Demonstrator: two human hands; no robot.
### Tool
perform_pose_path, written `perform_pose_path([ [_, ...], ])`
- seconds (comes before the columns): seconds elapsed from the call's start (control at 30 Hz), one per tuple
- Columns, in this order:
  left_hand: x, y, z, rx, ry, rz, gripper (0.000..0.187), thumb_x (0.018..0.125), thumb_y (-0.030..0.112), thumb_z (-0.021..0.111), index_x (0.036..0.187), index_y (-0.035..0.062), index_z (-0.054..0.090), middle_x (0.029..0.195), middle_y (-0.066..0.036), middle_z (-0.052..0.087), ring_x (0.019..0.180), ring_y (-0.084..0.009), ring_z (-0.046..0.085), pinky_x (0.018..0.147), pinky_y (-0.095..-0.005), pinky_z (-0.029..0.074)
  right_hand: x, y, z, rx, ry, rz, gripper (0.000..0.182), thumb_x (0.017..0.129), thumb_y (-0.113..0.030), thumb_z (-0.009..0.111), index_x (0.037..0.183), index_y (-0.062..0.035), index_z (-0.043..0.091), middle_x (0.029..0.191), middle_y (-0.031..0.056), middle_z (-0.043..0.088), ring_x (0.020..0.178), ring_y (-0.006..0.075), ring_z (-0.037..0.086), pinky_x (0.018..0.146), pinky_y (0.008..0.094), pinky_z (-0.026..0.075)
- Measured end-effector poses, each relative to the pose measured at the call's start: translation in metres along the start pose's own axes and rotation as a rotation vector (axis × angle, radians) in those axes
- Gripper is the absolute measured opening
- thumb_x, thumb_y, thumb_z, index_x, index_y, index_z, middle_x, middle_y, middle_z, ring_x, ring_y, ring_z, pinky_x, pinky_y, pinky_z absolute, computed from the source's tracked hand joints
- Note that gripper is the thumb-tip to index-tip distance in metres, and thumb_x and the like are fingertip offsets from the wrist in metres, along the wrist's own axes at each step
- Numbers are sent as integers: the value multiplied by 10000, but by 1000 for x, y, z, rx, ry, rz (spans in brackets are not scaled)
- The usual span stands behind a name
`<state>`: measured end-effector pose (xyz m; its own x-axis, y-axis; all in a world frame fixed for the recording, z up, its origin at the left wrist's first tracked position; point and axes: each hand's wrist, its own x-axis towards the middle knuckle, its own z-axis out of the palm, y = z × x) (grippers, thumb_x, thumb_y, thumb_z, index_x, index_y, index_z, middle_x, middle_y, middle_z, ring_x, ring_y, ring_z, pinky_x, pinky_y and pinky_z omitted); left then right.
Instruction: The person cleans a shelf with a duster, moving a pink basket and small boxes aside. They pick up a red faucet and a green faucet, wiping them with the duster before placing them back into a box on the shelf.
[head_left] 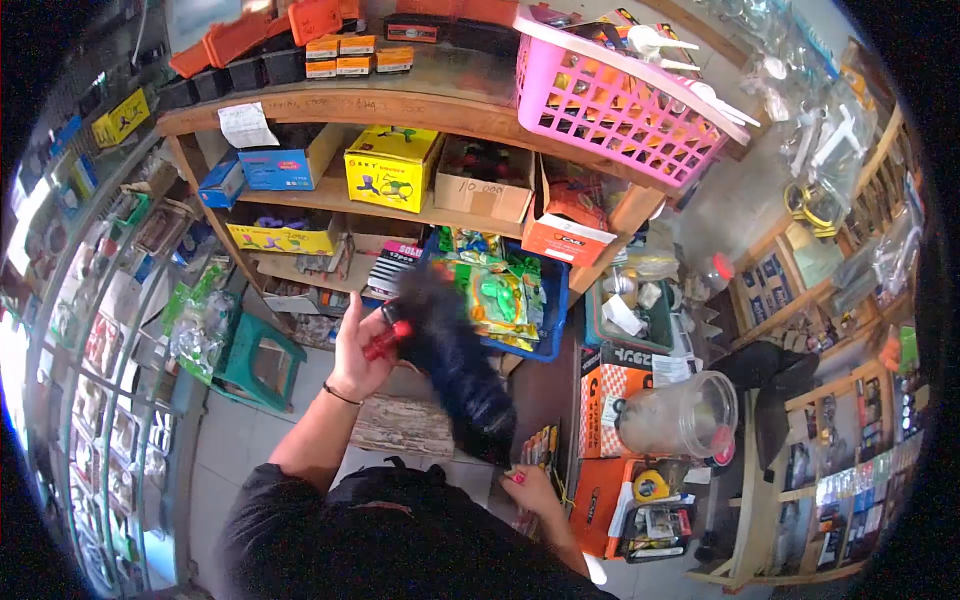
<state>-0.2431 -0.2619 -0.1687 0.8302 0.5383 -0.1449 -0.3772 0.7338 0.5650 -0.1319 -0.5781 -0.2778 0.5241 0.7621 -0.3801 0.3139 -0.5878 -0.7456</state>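
Observation:
A dark, fluffy duster (pixel 455 370), blurred by motion, slants across the middle of the view. Its upper end lies by my left hand (pixel 362 350), which is palm up with fingers partly spread beside a small red object (pixel 387 341). Whether the fingers grip that red object is not clear. At the duster's lower end, my right hand (pixel 528 490) is closed around something pink and small, apparently the handle end. Behind the duster, a blue tray (pixel 552 335) holds green and yellow packets (pixel 495 295).
Wooden shelves (pixel 300 112) hold yellow, blue and brown boxes. A pink basket (pixel 620 125) sits on top at the right. At the left are a green stool (pixel 258 360) and a glass case (pixel 90 400). Right of me are a clear jar (pixel 675 415) and orange boxes (pixel 597 505).

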Motion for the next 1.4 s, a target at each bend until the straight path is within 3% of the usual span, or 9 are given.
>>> perform_pose_path([
  [0.07,8,4,3,61,-577,-102,789,807,631,213,1223,-19,375,1177,-133,482,1031,-277,491,832,-358,416,4,-14,-12,-80,-31,-39,223,686,-236,591,776,-31,579,626,144,561,587,285,557,575,373,432],
  [0.2,-4,-2,38,-165,105,-19,824,804,641,153,1177,-40,427,1057,-202,531,942,-279,523,824,-326,411,7,-5,-12,-120,73,-69,182,690,-184,605,669,-12,548,606,177,549,572,282,568,537,360,423],
  [0.37,23,-1,-8,133,-439,-168,715,826,568,306,1186,-43,405,1094,-165,522,1011,-300,491,873,-398,394,7,3,-11,-199,-80,-115,201,693,-207,622,748,-18,580,628,171,563,587,289,569,563,360,436],
  [0.6,37,-13,14,-123,-22,-70,713,830,577,260,1206,-11,402,1187,-136,477,1087,-260,456,913,-360,349,-6,-8,8,39,82,152,193,685,-193,612,784,-28,589,639,154,572,591,254,568,580,355,444],
  [0.87,91,8,-1,-80,-204,-303,755,791,633,277,1241,34,376,1172,-126,478,1003,-273,471,859,-401,354,4,-52,35,161,298,140,204,683,-225,606,684,-31,543,572,96,530,514,181,507,533,331,424],
  [0.93,117,6,-28,899,-403,109,708,796,605,327,1229,49,395,1179,-118,478,1019,-267,473,892,-424,337,13,-66,43,37,268,200,193,677,-223,615,660,-44,546,547,73,523,501,162,485,528,317,420],
  [1.07,109,57,-32,-96,-257,-338,664,816,566,348,1204,30,406,1150,-120,491,973,-239,502,841,-450,370,35,-99,59,56,327,267,206,674,-253,626,710,-55,581,565,80,542,508,177,506,522,319,421],
  [1.33,172,37,-132,-466,-637,-295,645,826,543,343,1182,11,420,1166,-144,483,1095,-274,437,941,-393,311,53,-129,79,-67,301,332,222,671,-258,636,768,-59,612,579,105,555,514,230,531,519,341,428],
  [1.4,129,90,-52,-342,-322,-420,561,831,482,402,1205,64,412,1172,-104,482,1031,-262,490,910,-403,358,49,-124,91,-31,381,357,204,674,-243,635,735,-52,602,557,99,541,499,209,518,509,331,421],
])
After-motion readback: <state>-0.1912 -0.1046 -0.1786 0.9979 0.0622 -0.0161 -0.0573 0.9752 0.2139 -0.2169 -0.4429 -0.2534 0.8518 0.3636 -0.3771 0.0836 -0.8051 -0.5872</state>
